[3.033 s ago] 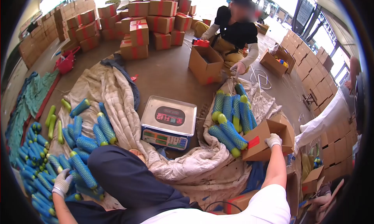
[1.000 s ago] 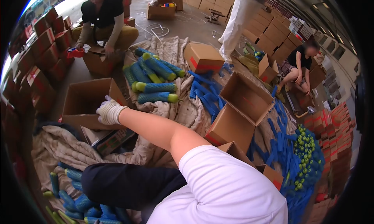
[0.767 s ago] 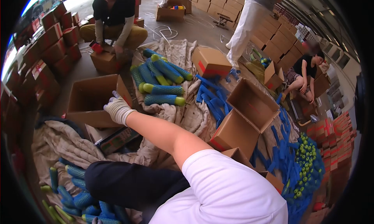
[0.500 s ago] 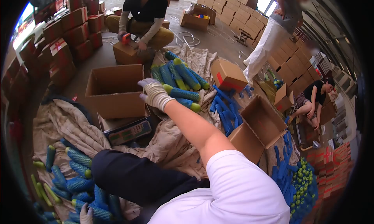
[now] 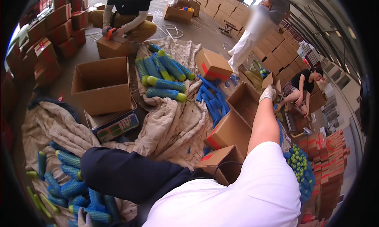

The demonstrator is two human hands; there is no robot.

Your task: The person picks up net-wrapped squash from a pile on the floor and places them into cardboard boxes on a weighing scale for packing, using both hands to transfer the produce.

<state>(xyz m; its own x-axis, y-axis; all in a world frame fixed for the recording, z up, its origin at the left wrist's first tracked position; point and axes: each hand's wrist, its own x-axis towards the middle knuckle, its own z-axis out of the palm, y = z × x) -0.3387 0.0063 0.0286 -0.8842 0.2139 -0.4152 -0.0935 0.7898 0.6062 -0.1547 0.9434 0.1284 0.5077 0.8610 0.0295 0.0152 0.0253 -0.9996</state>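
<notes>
My right hand point(image 5: 268, 93), in a pale glove, reaches out at the right, beside the far right edge of an open cardboard box point(image 5: 245, 102); its fingers are too small and partly hidden to show a grip. My left hand point(image 5: 83, 218), also gloved, is low at the left, its visible fingers apart, next to green vegetables in blue netting point(image 5: 94, 214). More netted vegetables point(image 5: 167, 84) lie on a crumpled beige cloth point(image 5: 162, 122). To their left, a large open box point(image 5: 100, 85) stands on a blue-and-white crate point(image 5: 118, 124).
One person point(image 5: 128, 14) crouches behind a closed box point(image 5: 114, 46). Another point(image 5: 250, 37) stands at the back, and a third point(image 5: 302, 89) sits at the right. Blue netting sleeves point(image 5: 213, 98) lie mid-floor. An open box point(image 5: 221, 162) sits near my knee. Stacked cartons point(image 5: 325, 160) line the right.
My right hand has moved from the large open box on the left to the open box on the right. The view has shifted, and another open box shows near my knee.
</notes>
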